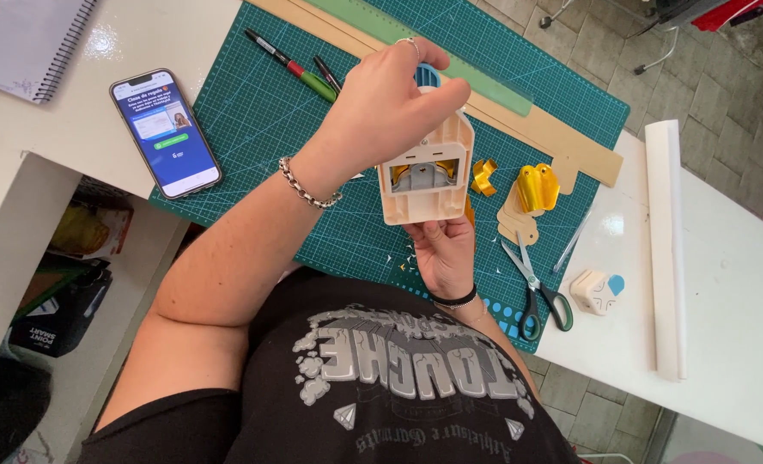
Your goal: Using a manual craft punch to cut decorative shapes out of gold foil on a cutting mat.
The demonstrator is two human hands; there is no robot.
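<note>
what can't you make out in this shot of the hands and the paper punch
All in the head view:
- The top of the cream paper punch: the left hand covers it.
- The right hand: its fingertips are behind the punch's base.
- The gold strip in the punch: mostly hidden by the punch body.
- The notebook: cut off by the top-left edge.
- The pens: their far ends lie behind the left hand.

Cream paper punch (424, 185), underside up, midair
</note>
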